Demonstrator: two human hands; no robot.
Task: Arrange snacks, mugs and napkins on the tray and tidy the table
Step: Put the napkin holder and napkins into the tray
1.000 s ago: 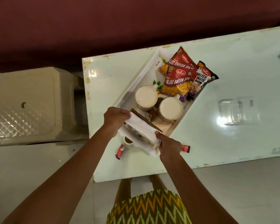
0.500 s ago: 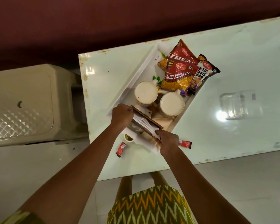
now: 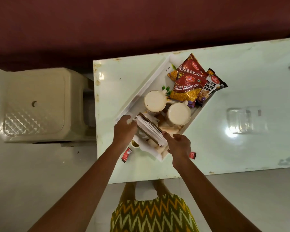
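A white tray lies diagonally on the pale green table. Red Aloo Bhujia Sev packets and a salted peanuts packet fill its far end. Two cream mugs stand in the middle. At the near end, white napkins stand in a brown wooden holder. My left hand pinches the left end of the napkins. My right hand is at their right end, fingers spread, one fingertip touching.
A small sauce cup and a red sachet lie left of the tray's near corner; another red sachet is by my right wrist. A clear plastic box sits to the right. A beige stool stands left of the table.
The napkins went from held above the tray down into the wooden holder. My right hand has loosened and spread its fingers; my left hand stays at the stack's left end.
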